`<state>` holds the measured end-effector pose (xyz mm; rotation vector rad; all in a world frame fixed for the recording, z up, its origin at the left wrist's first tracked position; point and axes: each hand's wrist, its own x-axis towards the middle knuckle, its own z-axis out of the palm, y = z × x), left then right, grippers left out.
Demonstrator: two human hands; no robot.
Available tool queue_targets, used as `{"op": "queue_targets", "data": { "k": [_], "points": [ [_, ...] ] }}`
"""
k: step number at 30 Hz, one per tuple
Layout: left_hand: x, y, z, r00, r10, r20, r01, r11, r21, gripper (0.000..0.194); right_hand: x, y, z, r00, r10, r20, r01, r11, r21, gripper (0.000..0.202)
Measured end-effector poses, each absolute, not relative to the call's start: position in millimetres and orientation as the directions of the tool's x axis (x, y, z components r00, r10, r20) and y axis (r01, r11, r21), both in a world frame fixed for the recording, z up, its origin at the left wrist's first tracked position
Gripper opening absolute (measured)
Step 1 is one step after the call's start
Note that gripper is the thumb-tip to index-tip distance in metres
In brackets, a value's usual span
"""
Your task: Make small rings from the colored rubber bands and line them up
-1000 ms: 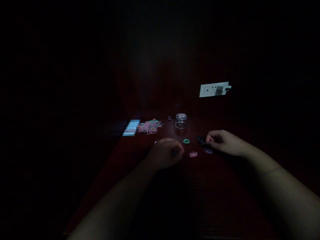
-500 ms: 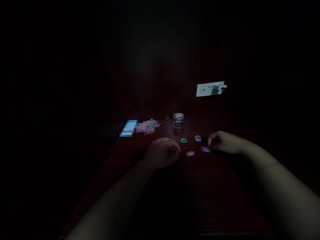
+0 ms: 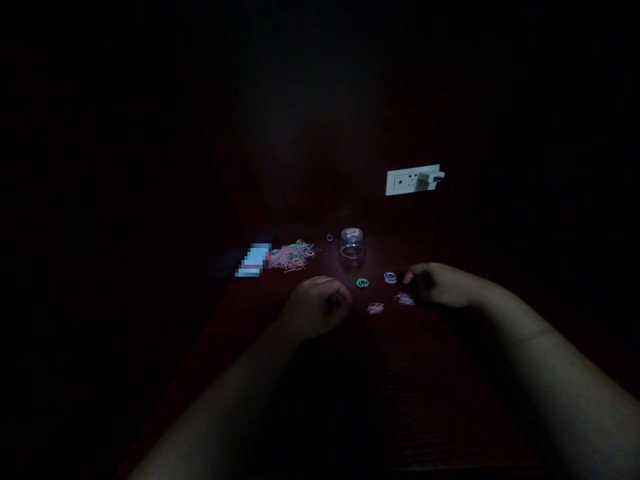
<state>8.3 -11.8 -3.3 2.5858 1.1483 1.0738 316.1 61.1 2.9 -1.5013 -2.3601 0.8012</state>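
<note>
My left hand (image 3: 319, 307) rests low over the dark red table, fingers curled in; shadow hides whatever is inside them. Just beyond it lie green bands (image 3: 363, 283), and to its right is a small pile of pink rubber bands (image 3: 375, 308). My right hand (image 3: 443, 285) hovers beside a pile of pale purple rubber bands (image 3: 405, 299). Its index finger stretches out towards some thicker lilac bands (image 3: 390, 277), with the other fingers in shadow. Nothing shows in that hand.
A clear lidded jar (image 3: 352, 245) stands behind the bands. Left of it are a small ring (image 3: 329, 237), a large heap of mixed rubber bands (image 3: 294, 257) and a bright blurred-out rectangle (image 3: 254, 260). A socket plate (image 3: 411, 180) with a plug is on the back wall.
My right hand has lifted off the pale purple pile and its index finger has straightened. The left hand stays curled; a teal bit seen at its fingers no longer shows. The view has shifted slightly.
</note>
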Motion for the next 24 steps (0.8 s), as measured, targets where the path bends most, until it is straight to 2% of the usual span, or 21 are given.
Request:
{"op": "queue_targets", "data": {
  "k": [5, 12, 16, 20, 24],
  "points": [
    [7, -11, -4, 0.457, 0.689, 0.563, 0.611, -0.703, 0.365, 0.006, 312, 60, 0, -0.496, 0.864, -0.083, 0.782, 0.404, -0.475, 0.043],
    [7, -12, -3, 0.453, 0.686, 0.57, 0.607, -0.705, 0.366, 0.007, 303, 62, -4, -0.522, 0.848, -0.093, 0.781, 0.431, -0.451, 0.017],
    [2, -10, -1, 0.417, 0.686, 0.597, 0.664, -0.678, 0.316, 0.008, 303, 63, -5, -0.526, 0.848, -0.067, 0.778, 0.448, -0.441, 0.014],
    [-10, -4, 4, 0.196, 0.768, 0.61, 0.806, -0.48, 0.345, 0.01, 303, 63, -6, -0.525, 0.849, -0.057, 0.777, 0.451, -0.439, 0.014],
    [-33, 8, 7, -0.042, 0.844, 0.535, 0.901, -0.199, 0.385, 0.015, 303, 63, -4, -0.512, 0.857, -0.055, 0.786, 0.443, -0.432, 0.014]
  ]
}}
